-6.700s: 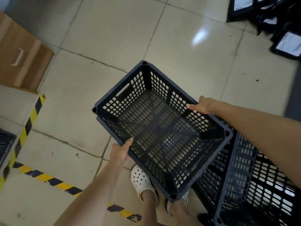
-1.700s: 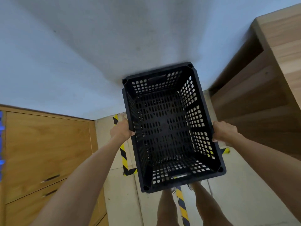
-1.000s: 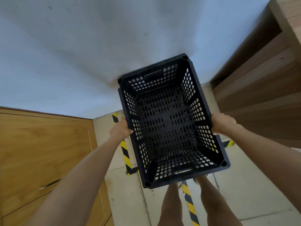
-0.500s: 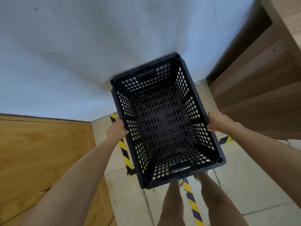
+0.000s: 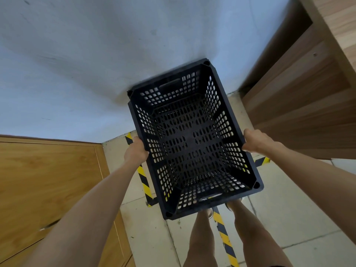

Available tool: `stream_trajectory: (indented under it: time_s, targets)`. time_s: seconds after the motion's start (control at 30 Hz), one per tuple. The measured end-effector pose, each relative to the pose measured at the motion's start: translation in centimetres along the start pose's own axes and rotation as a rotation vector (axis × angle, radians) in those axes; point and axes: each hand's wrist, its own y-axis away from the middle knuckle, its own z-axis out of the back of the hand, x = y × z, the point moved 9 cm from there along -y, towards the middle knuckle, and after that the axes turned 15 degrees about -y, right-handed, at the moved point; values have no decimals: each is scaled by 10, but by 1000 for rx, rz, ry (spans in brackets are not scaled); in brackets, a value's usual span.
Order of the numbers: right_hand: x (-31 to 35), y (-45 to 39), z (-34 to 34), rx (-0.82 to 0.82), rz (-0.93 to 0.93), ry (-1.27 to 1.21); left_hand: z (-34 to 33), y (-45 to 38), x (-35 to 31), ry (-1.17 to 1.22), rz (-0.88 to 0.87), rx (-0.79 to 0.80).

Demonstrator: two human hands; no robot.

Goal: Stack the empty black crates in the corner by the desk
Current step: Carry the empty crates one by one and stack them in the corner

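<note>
Person is carrying an empty black perforated plastic crate (image 5: 192, 139) level at waist height, open top up, over the tiled floor (image 5: 300, 209) in the corner between the pale wall (image 5: 96, 54) and the wooden table (image 5: 308, 97); probably lining it up to set down there. Left hand (image 5: 135, 152) is gripping the left long rim, right hand (image 5: 258, 141) is gripping the right rim, fingers wrapped over the edges, both arms reaching forward. Yellow-black floor tape (image 5: 143, 180) is running beneath.

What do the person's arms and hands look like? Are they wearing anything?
Both forearms are bare, with no sleeves in view. The left hand and right hand wear no gloves, and no rings, watch or bracelets show. The legs are bare too.
</note>
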Motion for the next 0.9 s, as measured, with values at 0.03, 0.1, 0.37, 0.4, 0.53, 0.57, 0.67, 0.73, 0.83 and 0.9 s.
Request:
stream_trajectory:
  time_s: [0.03,0.1,0.37,0.4,0.53,0.57,0.67,0.73,0.83,0.9]
  targets:
    - [-1,0,0,-4,0,1,0,0,0,3,-3,2]
    - [-2,0,-2,-12,3,7,0,0,0,12,-6,13]
    - [3,-1,4,-62,42,102,-1,2,2,-29,-33,12]
    - [3,0,5,-72,39,105,1,4,2,-89,-40,8]
    - [5,4,5,-91,30,163,16,11,-6,-484,-121,-29]
    - [7,6,5,-93,28,177,21,13,-10,-537,-142,-34]
    - [16,14,5,-97,13,206,38,21,-25,-530,-211,-68]
    - [28,22,13,-122,48,197,54,28,-38,-502,-283,-117]
    - [51,37,35,-131,164,121,77,44,-55,-449,-358,-169]
    - [66,53,51,-96,241,74,95,58,-66,-443,-395,-218]
